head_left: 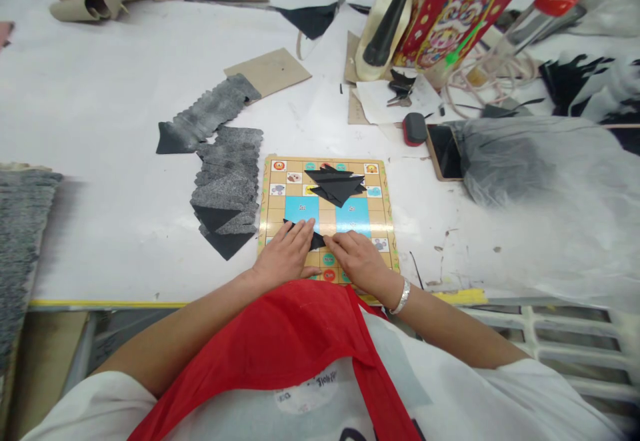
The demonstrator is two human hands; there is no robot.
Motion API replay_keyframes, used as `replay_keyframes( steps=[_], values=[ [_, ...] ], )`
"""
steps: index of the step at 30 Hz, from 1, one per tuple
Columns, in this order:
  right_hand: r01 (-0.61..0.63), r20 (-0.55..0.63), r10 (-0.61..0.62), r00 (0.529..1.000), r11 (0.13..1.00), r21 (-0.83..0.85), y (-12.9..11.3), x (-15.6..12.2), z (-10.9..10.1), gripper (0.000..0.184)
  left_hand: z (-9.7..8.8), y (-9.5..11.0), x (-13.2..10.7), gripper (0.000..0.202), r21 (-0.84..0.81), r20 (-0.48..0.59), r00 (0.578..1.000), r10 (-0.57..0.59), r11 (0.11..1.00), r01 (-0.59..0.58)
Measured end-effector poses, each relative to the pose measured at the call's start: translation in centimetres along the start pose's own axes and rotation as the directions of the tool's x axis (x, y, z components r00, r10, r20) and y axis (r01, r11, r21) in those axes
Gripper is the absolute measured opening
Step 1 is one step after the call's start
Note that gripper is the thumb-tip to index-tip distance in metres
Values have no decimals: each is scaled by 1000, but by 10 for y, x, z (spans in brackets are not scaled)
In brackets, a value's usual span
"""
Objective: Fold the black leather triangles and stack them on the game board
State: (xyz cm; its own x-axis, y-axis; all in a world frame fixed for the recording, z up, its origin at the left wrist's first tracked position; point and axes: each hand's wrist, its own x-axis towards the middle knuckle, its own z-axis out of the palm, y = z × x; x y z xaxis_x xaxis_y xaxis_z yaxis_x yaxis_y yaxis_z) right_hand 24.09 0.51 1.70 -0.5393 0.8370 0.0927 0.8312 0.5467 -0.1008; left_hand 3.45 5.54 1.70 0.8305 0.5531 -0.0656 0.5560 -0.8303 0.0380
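A colourful game board [380, 217] lies on the white table in front of me. My left hand [286, 254] rests flat on a small black fabric piece [317, 241] on the board's near part, fingers stretched out. My right hand [357, 259] lies beside it, fingers extended and touching the same piece's right end. A small stack of black triangular pieces [336, 184] sits on the far part of the board.
A fanned row of grey felt pieces [225, 174] lies left of the board. A phone [445, 151], a black-red small object [414, 129], a red printed bag [450, 14], cords and a plastic-wrapped bundle [525, 161] crowd the right. Grey fabric [20, 227] hangs at the left edge.
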Motion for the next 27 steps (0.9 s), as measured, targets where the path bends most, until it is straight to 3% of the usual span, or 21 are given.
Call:
replay_keyframes(
  steps=[5,13,20,27],
  values=[
    [-25,46,22,999,998,52,0,-1,-2,36,8,3,2,79,-59,-17,999,-34,998,33],
    [-197,-119,243,963,930,311,2,-10,7,33,9,5,1,76,-44,-24,1000,-3,999,2],
    [-118,-101,134,986,982,149,1,-13,11,34,7,5,0,77,-44,-19,1000,-6,999,5],
    [-110,26,109,994,993,36,-6,-13,4,37,9,6,0,72,-66,-56,998,-6,998,2]
  ],
)
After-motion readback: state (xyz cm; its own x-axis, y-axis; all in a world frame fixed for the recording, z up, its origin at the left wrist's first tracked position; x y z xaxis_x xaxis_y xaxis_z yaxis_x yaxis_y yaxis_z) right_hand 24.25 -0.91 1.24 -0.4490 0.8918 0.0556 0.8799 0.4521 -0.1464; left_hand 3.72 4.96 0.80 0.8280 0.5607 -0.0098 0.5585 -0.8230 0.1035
